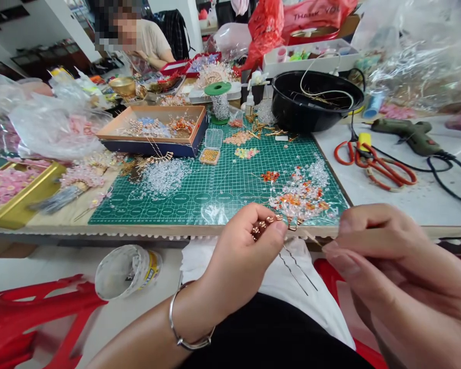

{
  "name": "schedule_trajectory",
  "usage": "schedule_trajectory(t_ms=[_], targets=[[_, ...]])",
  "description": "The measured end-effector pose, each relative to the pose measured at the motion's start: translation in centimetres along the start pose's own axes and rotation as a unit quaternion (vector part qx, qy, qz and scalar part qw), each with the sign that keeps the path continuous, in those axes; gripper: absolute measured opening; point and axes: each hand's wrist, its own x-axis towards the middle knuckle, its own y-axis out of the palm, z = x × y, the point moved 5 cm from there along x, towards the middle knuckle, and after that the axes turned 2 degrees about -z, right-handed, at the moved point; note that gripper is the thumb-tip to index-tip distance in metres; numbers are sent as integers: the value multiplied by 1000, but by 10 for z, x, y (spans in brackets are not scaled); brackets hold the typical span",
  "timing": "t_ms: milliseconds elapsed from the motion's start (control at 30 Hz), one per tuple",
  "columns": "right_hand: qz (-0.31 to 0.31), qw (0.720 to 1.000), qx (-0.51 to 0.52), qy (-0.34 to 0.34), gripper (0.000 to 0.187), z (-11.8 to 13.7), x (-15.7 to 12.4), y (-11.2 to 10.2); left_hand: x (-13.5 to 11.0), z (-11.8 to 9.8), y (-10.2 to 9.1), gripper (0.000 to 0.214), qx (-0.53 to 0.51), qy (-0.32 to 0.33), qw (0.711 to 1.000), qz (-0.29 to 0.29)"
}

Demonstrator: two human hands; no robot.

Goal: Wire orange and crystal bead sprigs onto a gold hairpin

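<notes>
Two hands are at work over the near edge of the table: the left hand [242,256], wearing one silver bracelet [194,342], grips one hairpin [269,220] between thumb and curled fingers, while the right hand [392,271] pinches one thin wire [314,240] between thumb and fingertips, just beside it. On and around one green cutting mat [223,177] are one open box [197,138] with an orange rim, one small clear case [209,156] of gold beads, one spool [219,105] with green ends, and one heap of clear beads [163,177]. To the right are one black basin [311,110], one glue gun [405,134] and one red-handled tool [394,171]; one white bucket [117,274] is below the table, and one other person [151,41] sits across it. The hairpin has two dark, wavy prongs pointing down over the lap and a row of shiny rose-gold knobs, partly covered by the fingers. Clear and orange beads [299,197] cluster just beyond; whether they join the hairpin or lie on the mat, I cannot tell.
</notes>
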Motion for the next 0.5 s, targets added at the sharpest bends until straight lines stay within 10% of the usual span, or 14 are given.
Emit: schedule_trajectory(t_ms=[100,500], targets=[[10,987,-111,-116,7,17,0,-1,-3,1,-1,17,-8,-5,1000,3],[58,962,-172,-204,8,28,4,8,-11,0,-3,20,-82,-17,996,20]])
